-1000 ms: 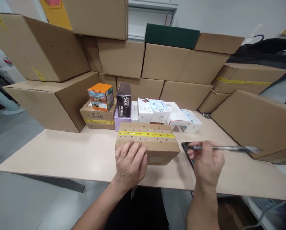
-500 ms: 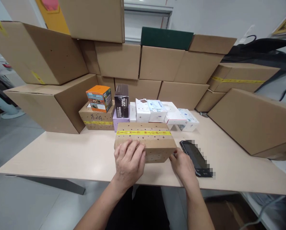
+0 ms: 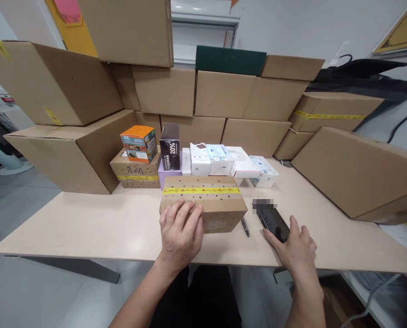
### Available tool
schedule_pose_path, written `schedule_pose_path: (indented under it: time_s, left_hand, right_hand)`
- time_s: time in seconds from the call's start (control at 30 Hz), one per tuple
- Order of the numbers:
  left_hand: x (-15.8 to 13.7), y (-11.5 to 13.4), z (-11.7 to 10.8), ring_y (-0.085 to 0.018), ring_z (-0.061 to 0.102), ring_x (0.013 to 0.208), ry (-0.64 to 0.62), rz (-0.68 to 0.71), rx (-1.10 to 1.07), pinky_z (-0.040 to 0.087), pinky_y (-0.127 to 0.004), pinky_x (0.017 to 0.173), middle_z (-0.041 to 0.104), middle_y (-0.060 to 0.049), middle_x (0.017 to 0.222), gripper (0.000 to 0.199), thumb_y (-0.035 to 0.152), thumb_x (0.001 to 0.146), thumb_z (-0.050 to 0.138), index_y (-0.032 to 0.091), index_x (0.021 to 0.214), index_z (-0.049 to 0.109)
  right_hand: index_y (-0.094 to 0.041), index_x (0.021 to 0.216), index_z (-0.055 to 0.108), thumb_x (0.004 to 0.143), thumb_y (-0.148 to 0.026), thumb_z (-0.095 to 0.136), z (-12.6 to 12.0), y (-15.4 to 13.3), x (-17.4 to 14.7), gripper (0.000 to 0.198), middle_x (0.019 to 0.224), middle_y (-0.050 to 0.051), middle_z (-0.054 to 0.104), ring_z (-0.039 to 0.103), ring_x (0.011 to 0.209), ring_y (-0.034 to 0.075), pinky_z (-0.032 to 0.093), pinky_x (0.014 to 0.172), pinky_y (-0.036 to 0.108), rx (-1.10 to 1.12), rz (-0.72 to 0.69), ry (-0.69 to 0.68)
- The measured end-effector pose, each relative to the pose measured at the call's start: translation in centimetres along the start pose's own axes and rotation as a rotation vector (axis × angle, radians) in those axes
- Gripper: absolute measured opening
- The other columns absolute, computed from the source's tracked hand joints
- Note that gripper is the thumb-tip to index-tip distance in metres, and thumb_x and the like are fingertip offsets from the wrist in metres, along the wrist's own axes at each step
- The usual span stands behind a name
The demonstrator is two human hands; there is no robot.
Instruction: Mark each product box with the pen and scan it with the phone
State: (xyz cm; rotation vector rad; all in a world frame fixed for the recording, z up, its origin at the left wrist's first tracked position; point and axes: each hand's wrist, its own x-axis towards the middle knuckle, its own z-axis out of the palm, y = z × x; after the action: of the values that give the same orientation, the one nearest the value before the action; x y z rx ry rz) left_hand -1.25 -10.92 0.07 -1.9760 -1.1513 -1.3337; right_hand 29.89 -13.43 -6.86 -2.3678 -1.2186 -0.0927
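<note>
On the near half of the table (image 3: 128,228), with the taped carton (image 3: 213,203) as the middle of my dial, I have two bare hands in view. At four o'clock the right hand (image 3: 297,248) has its fingers spread apart, the thumb tip right by the near end of a phone (image 3: 275,223) lying flat on the tabletop. At seven o'clock the left hand (image 3: 182,230) lies over the carton's near edge, its fingers close together on the top face; whether they grip or only rest there, I can't tell from here. A pen (image 3: 246,227) lies at four o'clock too, between carton and phone. The carton sits in front of me, yellow printed tape across its dotted top.

Beyond it I see white boxes (image 3: 220,159) in a row from twelve to two o'clock. At eleven a dark box (image 3: 170,150) shows above a lilac box (image 3: 169,179), and at ten an orange box (image 3: 138,146) sits on a handwritten carton (image 3: 133,171). Farther out, large cartons (image 3: 224,95) are stacked along twelve.
</note>
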Motion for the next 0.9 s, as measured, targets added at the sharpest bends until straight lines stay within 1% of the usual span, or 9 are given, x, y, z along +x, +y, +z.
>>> schedule_pose_path:
  time_s: [0.13, 0.27, 0.37, 0.43, 0.5, 0.6, 0.73, 0.8, 0.9]
  left_hand:
    - [0.1, -0.1, 0.1, -0.031, 0.061, 0.114, 0.001, -0.011, -0.021, 0.040, -0.050, 0.104, 0.072, -0.011, 0.112, 0.038, 0.010, 0.079, 0.070, 0.017, 0.116, 0.066]
    - [0.1, -0.4, -0.1, -0.033, 0.057, 0.118, 0.020, -0.008, -0.064, 0.042, -0.055, 0.105, 0.070, -0.013, 0.112, 0.039, 0.006, 0.077, 0.070, 0.015, 0.114, 0.066]
    - [-0.1, -0.2, -0.8, -0.033, 0.056, 0.116, 0.069, 0.026, -0.183, 0.050, -0.052, 0.096, 0.069, -0.013, 0.107, 0.039, 0.001, 0.074, 0.069, 0.016, 0.110, 0.066]
    - [-0.6, 0.2, -1.3, -0.030, 0.058, 0.108, 0.075, 0.048, -0.285, 0.053, -0.047, 0.088, 0.069, -0.012, 0.102, 0.038, -0.001, 0.073, 0.067, 0.016, 0.107, 0.066]
    - [-1.2, 0.9, -1.4, -0.026, 0.060, 0.098, 0.026, 0.061, -0.379, 0.054, -0.043, 0.083, 0.069, -0.011, 0.097, 0.036, -0.001, 0.074, 0.064, 0.015, 0.106, 0.065]
    - [-2.4, 2.1, -0.9, -0.022, 0.060, 0.087, -0.133, 0.029, -0.482, 0.053, -0.039, 0.078, 0.069, -0.010, 0.092, 0.034, 0.000, 0.078, 0.061, 0.015, 0.108, 0.063]
    - [-3.7, 3.1, 0.0, -0.021, 0.061, 0.082, -0.342, -0.155, -0.655, 0.051, -0.036, 0.074, 0.070, -0.008, 0.088, 0.022, 0.010, 0.088, 0.056, 0.017, 0.108, 0.064]
    - [-3.8, 3.5, 0.1, -0.020, 0.063, 0.083, -0.436, -0.316, -0.793, 0.051, -0.034, 0.075, 0.072, -0.007, 0.090, 0.017, 0.018, 0.094, 0.054, 0.018, 0.106, 0.066]
    - [-3.2, 4.1, -0.2, -0.020, 0.067, 0.090, -0.574, -0.633, -1.024, 0.051, -0.033, 0.082, 0.075, -0.008, 0.097, 0.024, 0.032, 0.099, 0.050, 0.020, 0.104, 0.070]
  right_hand:
    - [-0.009, 0.153, 0.031, 0.078, -0.068, 0.050, 1.0, 0.6, 0.6, 0.098, 0.144, 0.026, 0.045, 0.042, 0.134, 0.043, 0.034, 0.107, 0.054, 0.028, -0.064, -0.095]
    - [-0.013, 0.151, 0.036, 0.081, -0.065, 0.047, 1.0, -0.1, 0.3, 0.088, 0.138, 0.025, 0.052, 0.047, 0.128, 0.044, 0.039, 0.101, 0.054, -0.039, -0.064, -0.129]
    - [-0.013, 0.149, 0.041, 0.083, -0.063, 0.046, 0.8, -0.6, -0.2, 0.083, 0.131, 0.025, 0.057, 0.051, 0.123, 0.045, 0.042, 0.096, 0.055, -0.049, -0.044, -0.086]
    - [-0.011, 0.148, 0.042, 0.083, -0.062, 0.045, 0.8, -0.8, -0.6, 0.083, 0.128, 0.025, 0.059, 0.052, 0.121, 0.044, 0.042, 0.096, 0.055, -0.026, -0.059, -0.033]
    - [-0.007, 0.147, 0.043, 0.082, -0.062, 0.046, 0.8, -0.8, -0.9, 0.085, 0.125, 0.026, 0.061, 0.055, 0.118, 0.043, 0.042, 0.097, 0.055, 0.014, -0.084, 0.008]
    - [-0.001, 0.144, 0.044, 0.078, -0.065, 0.048, 0.4, -0.8, -1.6, 0.093, 0.123, 0.027, 0.062, 0.058, 0.115, 0.041, 0.041, 0.102, 0.055, 0.142, -0.139, 0.061]
    - [-0.007, 0.148, 0.041, 0.076, -0.068, 0.056, -1.9, -2.0, -3.8, 0.096, 0.134, 0.023, 0.058, 0.051, 0.124, 0.040, 0.041, 0.103, 0.055, 0.316, -0.143, 0.116]
    - [-0.014, 0.151, 0.039, 0.076, -0.067, 0.060, -3.7, -3.1, -5.2, 0.094, 0.139, 0.019, 0.055, 0.048, 0.127, 0.039, 0.043, 0.101, 0.054, 0.355, -0.121, 0.131]
    - [-0.021, 0.152, 0.038, 0.078, -0.063, 0.063, -6.2, -4.8, -7.2, 0.089, 0.140, 0.016, 0.055, 0.049, 0.128, 0.037, 0.045, 0.101, 0.053, 0.411, -0.138, 0.185]
